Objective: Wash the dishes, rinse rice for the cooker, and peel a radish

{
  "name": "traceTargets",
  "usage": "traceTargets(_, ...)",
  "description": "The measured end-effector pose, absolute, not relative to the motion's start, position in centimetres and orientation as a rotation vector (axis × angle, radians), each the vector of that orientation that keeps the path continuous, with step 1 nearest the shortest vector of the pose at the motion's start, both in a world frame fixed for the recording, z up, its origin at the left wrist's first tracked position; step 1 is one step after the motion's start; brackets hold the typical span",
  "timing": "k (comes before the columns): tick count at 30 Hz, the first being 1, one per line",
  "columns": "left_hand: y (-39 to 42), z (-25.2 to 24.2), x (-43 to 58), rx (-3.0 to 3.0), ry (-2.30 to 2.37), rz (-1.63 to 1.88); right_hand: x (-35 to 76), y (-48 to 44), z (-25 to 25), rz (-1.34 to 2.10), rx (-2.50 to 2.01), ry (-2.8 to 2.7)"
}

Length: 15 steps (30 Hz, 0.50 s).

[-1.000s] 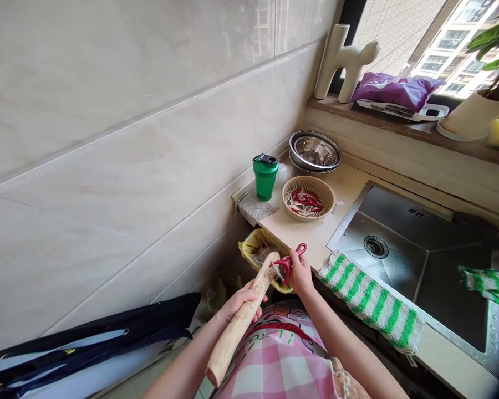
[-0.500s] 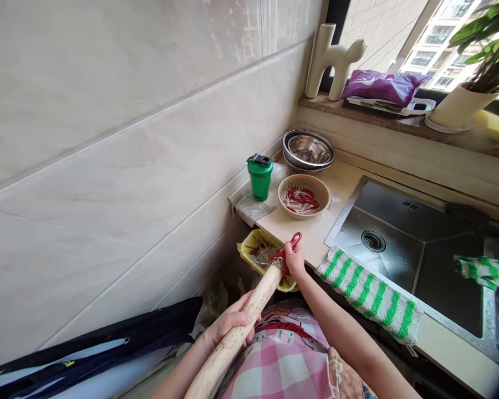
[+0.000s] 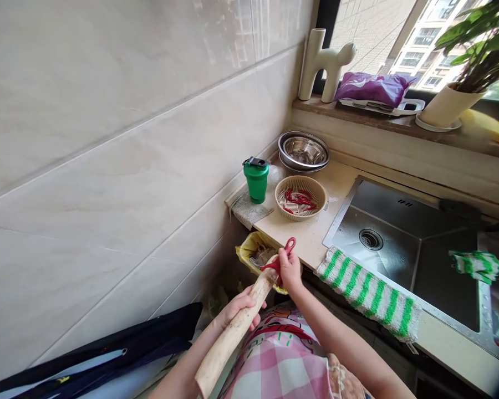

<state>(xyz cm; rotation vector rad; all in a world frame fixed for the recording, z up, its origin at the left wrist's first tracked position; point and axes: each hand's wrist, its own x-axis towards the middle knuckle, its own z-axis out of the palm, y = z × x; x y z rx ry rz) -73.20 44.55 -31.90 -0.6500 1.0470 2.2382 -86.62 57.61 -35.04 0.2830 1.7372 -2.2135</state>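
My left hand is wrapped around a long, pale lotus root with brownish specks, which slants from the lower left up toward the bin. My right hand grips a red peeler, its head lying against the root's upper end. Below that end is a bin with a yellow liner, some scraps inside it. Part of the root's middle is covered by my left fingers.
On the counter are a green shaker cup, a beige basket of red chillies and steel bowls. A striped cloth hangs over the edge before the sink. A tiled wall borders the left.
The root has shifted, so its lower end now shows. The red peeler and my right hand have moved slightly down and left. The camera view has turned a little.
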Motion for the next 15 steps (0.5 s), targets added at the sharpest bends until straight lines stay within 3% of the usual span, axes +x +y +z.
traceTargets(15,43.3,-30.6,-69.0,-0.547,0.99,2.303,-90.7,59.4,-39.4,-2.047,0.443,2.087)
